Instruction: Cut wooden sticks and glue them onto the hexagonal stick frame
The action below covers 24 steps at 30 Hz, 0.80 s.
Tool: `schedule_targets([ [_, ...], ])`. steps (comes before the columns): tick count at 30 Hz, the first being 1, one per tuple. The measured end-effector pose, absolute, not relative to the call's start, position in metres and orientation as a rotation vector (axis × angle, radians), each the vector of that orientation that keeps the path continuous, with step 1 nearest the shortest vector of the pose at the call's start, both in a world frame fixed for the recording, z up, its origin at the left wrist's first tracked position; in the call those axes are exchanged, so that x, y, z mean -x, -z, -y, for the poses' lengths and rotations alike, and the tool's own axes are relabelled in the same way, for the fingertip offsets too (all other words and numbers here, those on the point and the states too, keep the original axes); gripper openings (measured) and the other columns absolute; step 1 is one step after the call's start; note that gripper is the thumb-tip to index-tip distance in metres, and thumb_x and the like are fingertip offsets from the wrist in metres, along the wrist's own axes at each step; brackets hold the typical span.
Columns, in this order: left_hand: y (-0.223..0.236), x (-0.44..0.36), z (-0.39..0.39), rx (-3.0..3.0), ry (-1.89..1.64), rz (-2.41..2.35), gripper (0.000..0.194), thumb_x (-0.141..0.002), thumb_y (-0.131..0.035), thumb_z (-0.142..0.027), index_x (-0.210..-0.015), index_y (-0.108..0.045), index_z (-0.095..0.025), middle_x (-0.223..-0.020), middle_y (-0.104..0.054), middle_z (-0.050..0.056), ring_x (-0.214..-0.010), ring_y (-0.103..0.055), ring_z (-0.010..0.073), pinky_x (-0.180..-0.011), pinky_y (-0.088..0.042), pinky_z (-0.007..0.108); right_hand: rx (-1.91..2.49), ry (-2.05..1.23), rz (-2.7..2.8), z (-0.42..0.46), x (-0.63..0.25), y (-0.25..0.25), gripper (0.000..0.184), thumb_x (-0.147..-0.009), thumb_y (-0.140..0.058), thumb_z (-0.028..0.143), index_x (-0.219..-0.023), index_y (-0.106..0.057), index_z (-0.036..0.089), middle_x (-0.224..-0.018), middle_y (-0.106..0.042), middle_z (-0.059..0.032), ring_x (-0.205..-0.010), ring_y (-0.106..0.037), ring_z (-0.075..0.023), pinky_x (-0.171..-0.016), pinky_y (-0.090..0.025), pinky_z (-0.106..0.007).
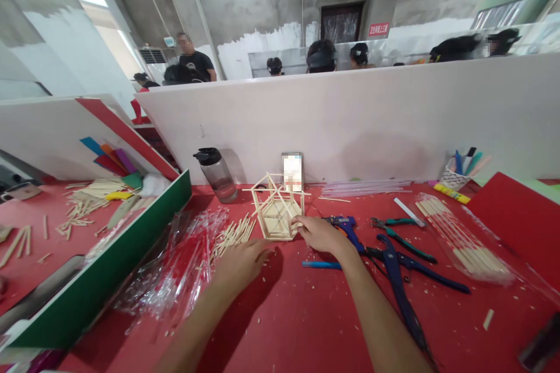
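Note:
A small house-like frame of wooden sticks (276,215) stands on the red table in front of me, with a six-sided-looking base, upright posts and sticks crossing at the top. My right hand (321,236) is at its right side, fingertips closed on the lower right edge. Just off the frame's front left corner is my left hand (245,262), low over the table with fingers loosely bent and apart and nothing visible in them. Loose wooden sticks (234,236) lie in a pile beyond the left hand. A blue marker-like stick (321,265) lies under my right wrist.
Blue cutters (398,268), green-handled pliers (411,245) and a blue glue gun (347,227) lie right. Bagged sticks (459,239) are farther right. A water bottle (215,175) and a phone (293,172) stand by the white partition (350,116). Crumpled plastic (175,268) lies left.

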State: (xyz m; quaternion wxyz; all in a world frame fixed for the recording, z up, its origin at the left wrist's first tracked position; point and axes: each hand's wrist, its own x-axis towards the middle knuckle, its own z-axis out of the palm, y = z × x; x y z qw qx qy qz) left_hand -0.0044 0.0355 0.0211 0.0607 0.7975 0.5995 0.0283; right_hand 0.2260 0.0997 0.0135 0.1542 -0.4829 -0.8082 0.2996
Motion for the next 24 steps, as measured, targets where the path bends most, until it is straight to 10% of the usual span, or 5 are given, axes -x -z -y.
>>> schedule_targets([
  [13,0.009,-0.033,-0.055,-2.488,-0.186,-1.766,0.030,-0.096,-0.044,-0.024,-0.103,-0.073,-0.025,-0.097,-0.075,0.008,-0.083,-0.071,0.0245,-0.064,-0.042,0.028,1.345,-1.094,2.257,-0.099,-0.261,-0.022,0.042,-0.091,-0.034,0.011,-0.114,-0.065,0.027,-0.063,-0.067,0.0039,-0.039,-0.052,-0.0108,-0.046,-0.039,-0.021],
  [20,0.012,-0.025,-0.044,-2.418,-0.329,-1.811,0.025,-0.099,-0.042,-0.027,-0.103,-0.067,-0.022,-0.097,-0.074,0.006,-0.082,-0.069,0.0205,-0.067,-0.043,0.027,1.378,-0.902,2.296,-0.101,-0.252,-0.018,0.031,-0.088,-0.048,0.013,-0.101,-0.075,0.021,-0.100,-0.077,-0.0087,-0.091,-0.069,-0.0235,-0.076,-0.047,-0.029],
  [24,0.011,-0.019,-0.034,-2.377,-0.542,-1.686,0.023,-0.099,-0.041,-0.026,-0.101,-0.063,-0.023,-0.098,-0.072,0.004,-0.084,-0.068,0.0178,-0.073,-0.046,0.026,1.359,-0.831,2.345,-0.099,-0.235,-0.013,0.021,-0.087,-0.061,0.023,-0.100,-0.078,0.023,-0.099,-0.078,-0.0080,-0.088,-0.070,-0.0238,-0.075,-0.046,-0.028],
])
